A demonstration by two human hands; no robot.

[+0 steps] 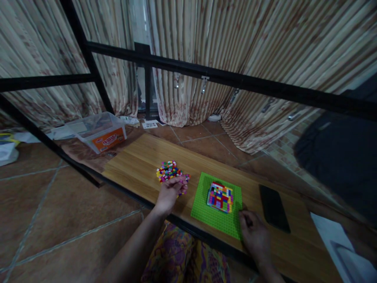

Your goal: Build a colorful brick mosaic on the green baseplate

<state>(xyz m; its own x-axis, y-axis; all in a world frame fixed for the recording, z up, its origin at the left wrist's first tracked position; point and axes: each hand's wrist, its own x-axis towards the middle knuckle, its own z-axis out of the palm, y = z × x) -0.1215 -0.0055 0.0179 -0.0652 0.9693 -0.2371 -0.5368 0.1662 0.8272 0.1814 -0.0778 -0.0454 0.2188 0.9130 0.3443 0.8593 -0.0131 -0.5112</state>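
A multicolored toy-brick block stands assembled on a green studded baseplate, lower center, while loose bricks remain piled left of center by the bent-fingered left hand, the right hand curled lower right, both grips unclear.

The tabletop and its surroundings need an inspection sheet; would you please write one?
Surface: wooden tabletop, black along its near edge.
Job's things: pile of loose bricks; green baseplate bearing a multicoloured brick build.
Clutter: flat black object right of the baseplate.
Hands: left hand at the brick pile; right hand at the baseplate's right edge; whether either holds a brick is unclear.
Cables: nothing seen.
Surroundings: striped curtains, black frame, tiled floor, transparent bin beyond the tabletop's left end.
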